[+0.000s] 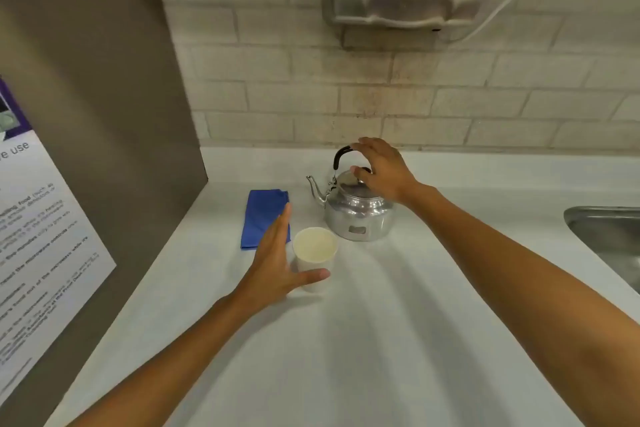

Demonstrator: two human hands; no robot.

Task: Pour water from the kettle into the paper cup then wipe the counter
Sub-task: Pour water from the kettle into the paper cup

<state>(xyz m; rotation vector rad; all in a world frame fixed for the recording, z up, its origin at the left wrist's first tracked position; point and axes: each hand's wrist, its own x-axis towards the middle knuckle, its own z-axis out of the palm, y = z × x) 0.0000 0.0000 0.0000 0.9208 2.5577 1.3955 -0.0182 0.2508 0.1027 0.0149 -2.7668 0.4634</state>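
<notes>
Item one: our right hand [382, 172], fingers curled loosely over the black arched handle [341, 156] of the small round polished-metal kettle [358, 215]. The thumb rests near the lid knob; whether the fingers have closed round the handle we cannot tell.

Item two: our left hand [277, 263], spread wide, palm turned toward the white paper cup [315, 253], thumb lying across the cup's near lower wall, fingers raised along its left side. It cradles the cup but does not yet squeeze it.

Item three: the cup itself, upright on the pale white bench [381, 322], just right of our left hand and just in front of the kettle. No water shows in it.

Item four: the kettle, standing flat on the bench beneath our right hand, curved spout [313, 184] pointing left, toward our left hand.

Item five: a folded blue cloth [265, 215], flat on the bench beyond our left fingertips.

Handling notes. We judge the kettle rigid, smooth-sided and possibly hot or heavy with water; we take it by the handle's insulated top, never the body. The cup is light and thin-walled, apt to tip or crumple; we steady it low and gently. The cloth is soft and limp, best gathered from its middle.
</notes>
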